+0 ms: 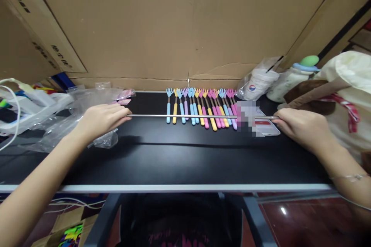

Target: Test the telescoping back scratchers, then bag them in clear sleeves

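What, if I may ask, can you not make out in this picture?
All in the head view:
Ends of the thin rod: hidden by the left hand and right hand.
Left part of the phone: behind a pixelated patch.
Contents of the white cup: hidden by its wall.
Cardboard box: cut off by the lower edge.

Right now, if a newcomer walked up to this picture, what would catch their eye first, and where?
Probably the row of colourful hand-tipped sticks, lying toward the far side of the black table. Next, the thin metal rod, held level across the view, one end in the left hand, the other in the right hand.
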Motion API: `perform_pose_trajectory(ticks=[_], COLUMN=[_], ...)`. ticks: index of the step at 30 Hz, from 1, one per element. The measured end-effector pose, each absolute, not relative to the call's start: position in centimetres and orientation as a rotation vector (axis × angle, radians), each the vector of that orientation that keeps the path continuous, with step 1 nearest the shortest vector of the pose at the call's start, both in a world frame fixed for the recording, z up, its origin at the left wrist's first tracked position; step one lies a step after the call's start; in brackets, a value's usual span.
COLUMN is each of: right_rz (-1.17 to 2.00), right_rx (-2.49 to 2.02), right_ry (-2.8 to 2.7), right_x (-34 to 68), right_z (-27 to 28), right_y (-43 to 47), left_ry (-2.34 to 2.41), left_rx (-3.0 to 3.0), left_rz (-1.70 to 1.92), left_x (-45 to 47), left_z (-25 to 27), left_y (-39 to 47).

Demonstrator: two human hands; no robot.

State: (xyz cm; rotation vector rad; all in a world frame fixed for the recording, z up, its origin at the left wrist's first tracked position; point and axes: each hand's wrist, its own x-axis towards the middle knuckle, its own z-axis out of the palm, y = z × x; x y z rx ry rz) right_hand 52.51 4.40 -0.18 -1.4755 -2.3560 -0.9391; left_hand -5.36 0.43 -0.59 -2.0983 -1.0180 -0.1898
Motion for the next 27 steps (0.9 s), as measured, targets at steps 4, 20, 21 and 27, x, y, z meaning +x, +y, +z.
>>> perform_pose_trajectory(ticks=[4, 20, 21, 27], right_rz=[-0.884, -0.616, -0.629, -0.734], right_rx=[-1.547, -2.351, -2.37, -2.328], right_ry=[-2.379, -2.19, -2.172, -2.181], right_x=[52.6, 51.2, 51.1, 50.3], right_z=[0.0, 0.9, 1.0, 1.0], right_y=[3.9, 5.1, 5.2, 5.0], left_ry=[-0.984, -1.113, -1.107, -1.024], left_rx=[-2.069, -2.061, -2.072, -2.115], left_rz=[-0.23, -0.037, -0.029, -0.048], left_x=[-5.1, -4.6, -4.5, -5.4], left_z=[-0.3, -0.1, -0.1, -0.7], left_y=[0.5, 0.8, 0.9, 1.5])
